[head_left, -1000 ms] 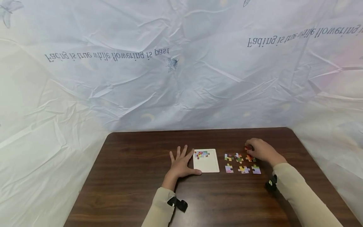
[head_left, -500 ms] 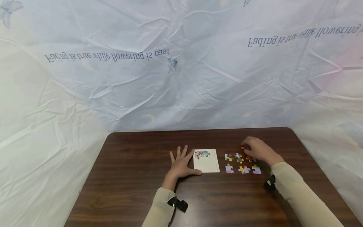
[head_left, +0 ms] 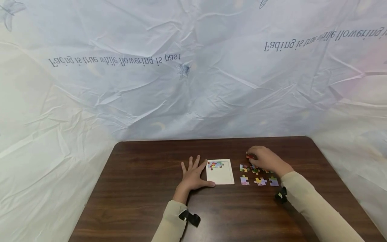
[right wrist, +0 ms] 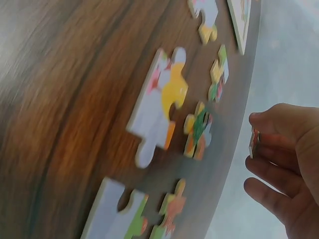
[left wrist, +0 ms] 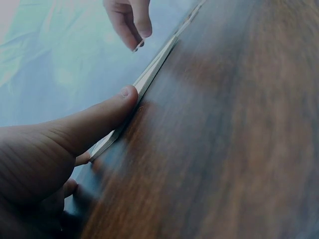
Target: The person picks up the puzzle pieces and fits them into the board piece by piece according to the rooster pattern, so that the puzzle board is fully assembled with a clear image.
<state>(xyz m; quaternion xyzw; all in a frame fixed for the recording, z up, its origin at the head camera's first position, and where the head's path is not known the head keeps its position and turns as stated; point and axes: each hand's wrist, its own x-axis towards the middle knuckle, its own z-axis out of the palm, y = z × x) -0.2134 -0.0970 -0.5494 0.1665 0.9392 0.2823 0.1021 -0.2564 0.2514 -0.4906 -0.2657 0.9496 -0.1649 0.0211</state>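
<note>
My left hand [head_left: 192, 176] lies with fingers spread at the left of a square white puzzle board [head_left: 222, 178]. Its index fingertip touches the upper left corner and its thumb rests against the near edge. Joined puzzle pieces [head_left: 215, 165] fill the board's upper left part. My right hand [head_left: 267, 160] pinches a reddish jigsaw piece [head_left: 248, 156] between thumb and fingers, raised over the loose pieces. In the right wrist view that jigsaw piece [right wrist: 253, 143] shows nearly edge-on. The left wrist view shows the left thumb [left wrist: 107, 112] along the board's edge [left wrist: 154, 69].
Several loose pieces lie in two rows right of the board, among them a lilac one [head_left: 244, 180] and a yellow and lilac one [head_left: 260, 181]. The right hand partly covers the far row. A brown wooden table [head_left: 145, 188] meets a pale printed cloth [head_left: 193, 111] behind.
My right hand has moved left with the reddish jigsaw piece, from the right end of the loose pieces to above their middle. The left hand and board stay put.
</note>
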